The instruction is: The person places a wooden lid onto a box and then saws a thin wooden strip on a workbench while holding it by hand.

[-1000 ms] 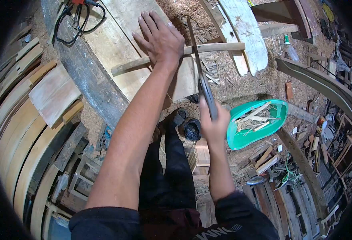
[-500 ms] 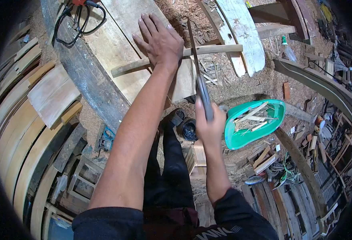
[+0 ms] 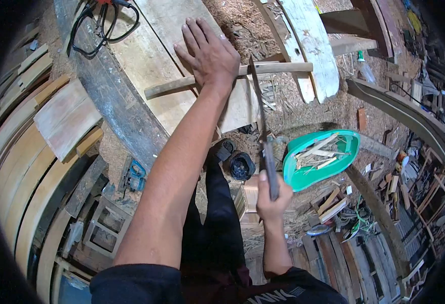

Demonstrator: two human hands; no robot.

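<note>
gripping saw (image 3: 266, 149) w/ rh (image 3: 276, 201), lh (image 3: 213, 62) atop wd strip (image 3: 281, 67).

Woodworking shop: handsaw (image 3: 263, 122), stacked boards (image 3: 68, 120), shavings-littered floor (image 3: 306, 112).

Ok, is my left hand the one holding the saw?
No, the right hand grips the saw by its handle, while the left hand lies over the wooden strip.
</note>
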